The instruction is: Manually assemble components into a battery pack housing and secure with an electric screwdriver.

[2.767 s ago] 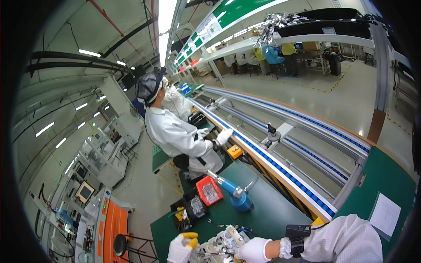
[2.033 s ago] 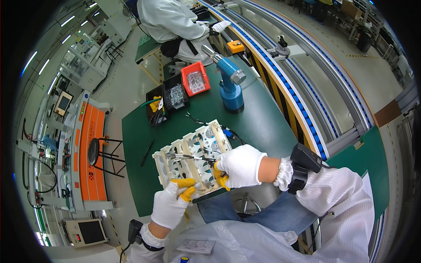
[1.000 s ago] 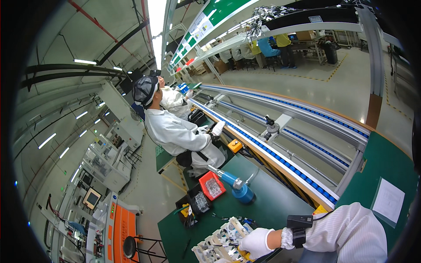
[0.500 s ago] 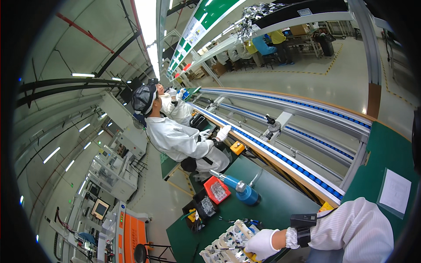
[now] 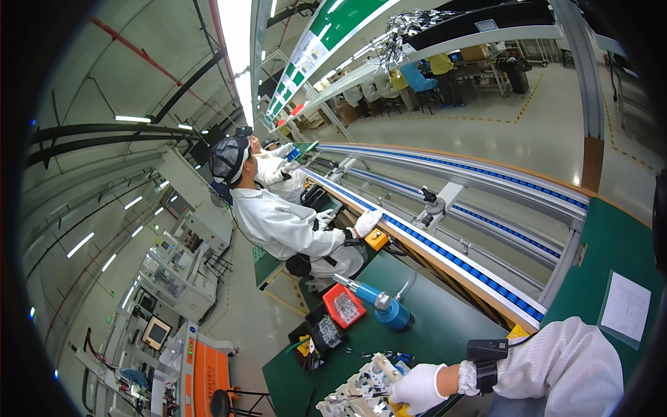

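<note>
My right hand (image 5: pixel 417 389), in a white glove, reaches in from the lower right. Its fingers are wrapped round a yellow-handled tool (image 5: pixel 399 408), whose working end I cannot make out. Just beside the fingers lies a pale tray-like fixture (image 5: pixel 375 372) with cutouts and metal parts, cut off by the lower edge. My left hand does not show. Beyond the fixture stands a blue cylindrical tool with a metal nose (image 5: pixel 393 311), next to a red bin (image 5: pixel 344 304) of small metal parts. A black bin (image 5: pixel 326 332) holds more of them.
The green bench (image 5: pixel 445 306) borders a conveyor with blue rollers (image 5: pixel 458 252). A yellow box (image 5: pixel 376 240) sits by the rail. A co-worker in white (image 5: pixel 278 222) sits at the far end. At right lies a sheet in a clear sleeve (image 5: pixel 625 306).
The near co-worker's gloved hand has moved right along the conveyor edge, towards the yellow box. My right hand has barely shifted and keeps hold of the yellow-handled tool.
</note>
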`<action>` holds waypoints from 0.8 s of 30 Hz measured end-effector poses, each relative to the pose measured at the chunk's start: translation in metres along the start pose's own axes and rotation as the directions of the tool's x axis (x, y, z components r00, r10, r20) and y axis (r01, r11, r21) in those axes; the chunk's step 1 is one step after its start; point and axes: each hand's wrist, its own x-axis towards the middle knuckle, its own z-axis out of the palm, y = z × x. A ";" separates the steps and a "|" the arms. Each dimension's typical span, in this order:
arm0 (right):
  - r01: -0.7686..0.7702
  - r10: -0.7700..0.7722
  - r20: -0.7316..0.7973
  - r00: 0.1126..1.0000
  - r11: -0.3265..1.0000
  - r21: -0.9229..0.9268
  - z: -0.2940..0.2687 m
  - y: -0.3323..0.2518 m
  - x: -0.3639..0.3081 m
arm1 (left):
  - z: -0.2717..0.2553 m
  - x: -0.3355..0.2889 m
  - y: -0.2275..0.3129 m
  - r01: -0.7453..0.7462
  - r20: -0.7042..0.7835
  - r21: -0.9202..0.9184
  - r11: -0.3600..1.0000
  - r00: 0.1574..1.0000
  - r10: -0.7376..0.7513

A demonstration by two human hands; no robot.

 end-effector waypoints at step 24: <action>0.159 0.199 -0.909 0.365 0.949 0.271 -0.062 0.152 0.119 | 0.022 0.001 -0.005 -0.192 -0.302 0.237 0.952 0.917 0.260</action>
